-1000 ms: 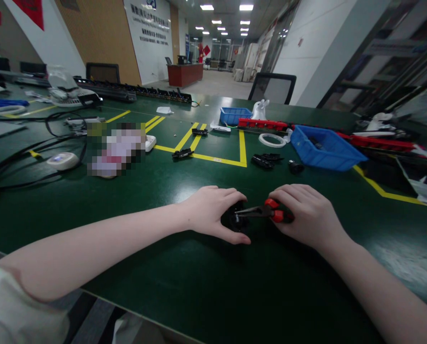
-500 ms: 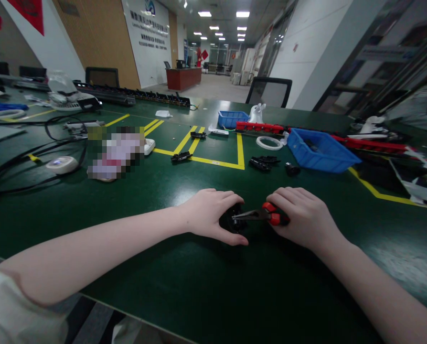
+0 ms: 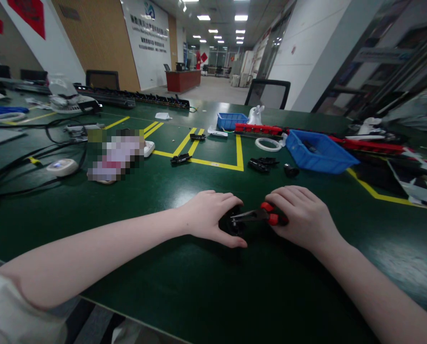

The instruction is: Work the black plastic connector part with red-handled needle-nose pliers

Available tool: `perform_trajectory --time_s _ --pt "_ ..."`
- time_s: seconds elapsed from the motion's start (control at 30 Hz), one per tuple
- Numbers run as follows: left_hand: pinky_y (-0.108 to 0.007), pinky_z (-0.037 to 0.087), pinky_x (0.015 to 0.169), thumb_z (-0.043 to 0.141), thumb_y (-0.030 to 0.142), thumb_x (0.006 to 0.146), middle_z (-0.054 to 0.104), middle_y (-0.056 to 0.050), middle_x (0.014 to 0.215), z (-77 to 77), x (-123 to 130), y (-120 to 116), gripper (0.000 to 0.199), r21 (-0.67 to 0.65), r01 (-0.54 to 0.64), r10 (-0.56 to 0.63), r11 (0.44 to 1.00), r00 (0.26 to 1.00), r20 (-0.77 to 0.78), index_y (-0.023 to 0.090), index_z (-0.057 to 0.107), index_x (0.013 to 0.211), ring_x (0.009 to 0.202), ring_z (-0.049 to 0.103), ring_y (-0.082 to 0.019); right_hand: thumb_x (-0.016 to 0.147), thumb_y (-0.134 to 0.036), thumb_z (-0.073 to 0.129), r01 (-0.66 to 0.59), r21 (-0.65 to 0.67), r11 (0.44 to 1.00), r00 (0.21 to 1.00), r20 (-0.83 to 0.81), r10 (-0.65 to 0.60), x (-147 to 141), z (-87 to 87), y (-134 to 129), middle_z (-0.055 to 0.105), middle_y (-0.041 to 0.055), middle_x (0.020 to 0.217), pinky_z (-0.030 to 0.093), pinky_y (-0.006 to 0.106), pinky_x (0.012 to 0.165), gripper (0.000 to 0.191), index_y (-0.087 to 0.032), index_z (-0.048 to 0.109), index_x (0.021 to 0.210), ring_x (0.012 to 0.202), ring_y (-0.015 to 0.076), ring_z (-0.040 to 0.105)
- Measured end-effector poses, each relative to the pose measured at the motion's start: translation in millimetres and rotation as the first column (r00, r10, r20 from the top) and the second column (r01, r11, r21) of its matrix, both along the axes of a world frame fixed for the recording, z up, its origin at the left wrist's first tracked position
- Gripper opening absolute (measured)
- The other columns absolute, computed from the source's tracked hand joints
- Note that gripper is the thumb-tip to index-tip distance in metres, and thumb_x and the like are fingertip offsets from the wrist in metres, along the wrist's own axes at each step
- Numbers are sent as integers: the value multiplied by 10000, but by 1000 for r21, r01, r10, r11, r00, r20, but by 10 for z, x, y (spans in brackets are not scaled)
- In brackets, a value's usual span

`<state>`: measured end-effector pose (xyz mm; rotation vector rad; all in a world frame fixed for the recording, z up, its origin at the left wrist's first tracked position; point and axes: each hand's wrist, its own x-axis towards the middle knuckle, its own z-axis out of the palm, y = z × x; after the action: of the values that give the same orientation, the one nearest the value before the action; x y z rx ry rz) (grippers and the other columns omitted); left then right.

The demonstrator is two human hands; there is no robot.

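My left hand (image 3: 213,217) curls around a small black part (image 3: 235,225) low over the green table, thumb on the near side and fingers on the far side. Most of that part is dark and partly covered by the hand. In my right hand (image 3: 303,215) is a pair of needle-nose pliers (image 3: 251,216) with red and black handles, the fingers wrapped round the grips. The pliers' jaws point left, and their tips meet the black part between my left thumb and fingers. Whether the tips pinch it, I cannot tell.
Beyond my hands lie several loose black parts (image 3: 259,165) and a blue bin (image 3: 319,152). A smaller blue bin (image 3: 231,119), a white ring (image 3: 268,144) and a red strip (image 3: 258,129) sit farther back. Black cables (image 3: 16,179) and a blurred-out phone-like object (image 3: 115,157) are at left.
Both hands stay almost in place, still holding the black part and the pliers. The view has shifted very slightly.
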<state>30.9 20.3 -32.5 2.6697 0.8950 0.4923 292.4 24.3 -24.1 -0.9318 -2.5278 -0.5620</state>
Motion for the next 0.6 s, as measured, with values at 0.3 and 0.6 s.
perform_trajectory --time_s 0.3,0.6 --pt "-403 500 851 593 785 748 671 -101 1119 -7 0 2 798 11 10 -10 1000 1000 1 157 554 1239 966 667 -290 730 -185 552 -10 45 999 995 101 5 -28 10 6 694 79 888 484 402 823 198 -205 638 906 812 246 625" --pt "-377 499 806 584 795 751 684 -88 1070 -9 -1 20 773 -15 26 -26 1000 1000 7 152 586 1180 922 669 -274 731 -172 529 -42 120 992 990 139 25 -34 32 3 696 85 860 455 401 812 184 -184 623 889 785 244 632"
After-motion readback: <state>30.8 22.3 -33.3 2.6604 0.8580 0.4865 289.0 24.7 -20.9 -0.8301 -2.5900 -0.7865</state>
